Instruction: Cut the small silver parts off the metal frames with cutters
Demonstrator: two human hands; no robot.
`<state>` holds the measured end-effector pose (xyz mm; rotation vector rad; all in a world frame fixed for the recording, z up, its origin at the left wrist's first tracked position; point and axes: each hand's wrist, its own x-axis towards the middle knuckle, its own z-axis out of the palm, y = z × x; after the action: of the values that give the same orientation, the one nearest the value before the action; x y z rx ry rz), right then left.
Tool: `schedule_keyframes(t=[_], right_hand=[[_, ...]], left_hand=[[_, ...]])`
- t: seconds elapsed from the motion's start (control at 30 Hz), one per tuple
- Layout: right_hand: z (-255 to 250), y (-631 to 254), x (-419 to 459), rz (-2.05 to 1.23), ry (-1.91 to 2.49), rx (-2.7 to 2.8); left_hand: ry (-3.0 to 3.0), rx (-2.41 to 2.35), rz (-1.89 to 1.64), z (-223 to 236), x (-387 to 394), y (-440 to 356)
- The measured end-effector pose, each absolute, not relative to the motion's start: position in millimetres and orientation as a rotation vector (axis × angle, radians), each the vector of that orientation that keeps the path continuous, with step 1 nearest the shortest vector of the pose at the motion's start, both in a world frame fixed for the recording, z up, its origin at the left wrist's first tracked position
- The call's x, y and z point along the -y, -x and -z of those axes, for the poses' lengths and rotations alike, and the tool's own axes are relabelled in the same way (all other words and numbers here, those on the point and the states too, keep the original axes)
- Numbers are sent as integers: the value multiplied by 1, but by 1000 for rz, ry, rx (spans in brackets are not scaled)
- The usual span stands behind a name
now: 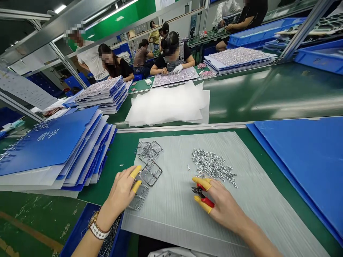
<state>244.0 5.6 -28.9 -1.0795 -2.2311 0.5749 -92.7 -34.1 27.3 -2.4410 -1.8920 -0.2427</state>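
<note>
The right hand (219, 203) curls closed around red-handled side cutters (207, 201), just beside a heap of small stamped metal parts (213, 166). The slightly open left hand (122, 189) reaches the metal frames (148, 171), which lie on a grey corrugated sheet (171, 228), apparently laid there to keep the pieces together on the green tabletop (99, 192).

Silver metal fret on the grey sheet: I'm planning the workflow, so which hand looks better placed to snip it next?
Probably the right hand: it holds the red-handled wire cutters, close beside the silver metal fret. The left hand touches the fret but holds no tool, so it looks better suited to steadying it.
</note>
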Motion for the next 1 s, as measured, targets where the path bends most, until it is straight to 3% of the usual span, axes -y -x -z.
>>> schedule_keyframes(t=[0.17, 0.3, 0.43, 0.63, 1.0], right_hand=[[23, -256, -1, -685, 1219, 2085], [23, -256, -7, -684, 1171, 2067], [29, -248, -10, -542, 997, 2166], [28, -261, 4, -489, 1043, 2200], [43, -289, 1, -595, 1115, 2072]], left_hand=[[2319, 1994, 435, -32, 42, 100], [2345, 1902, 429, -67, 12, 93], [2394, 1896, 35, -94, -50, 55], [2392, 1995, -331, -63, -114, -1], [2101, 2367, -574, -71, -143, 54]])
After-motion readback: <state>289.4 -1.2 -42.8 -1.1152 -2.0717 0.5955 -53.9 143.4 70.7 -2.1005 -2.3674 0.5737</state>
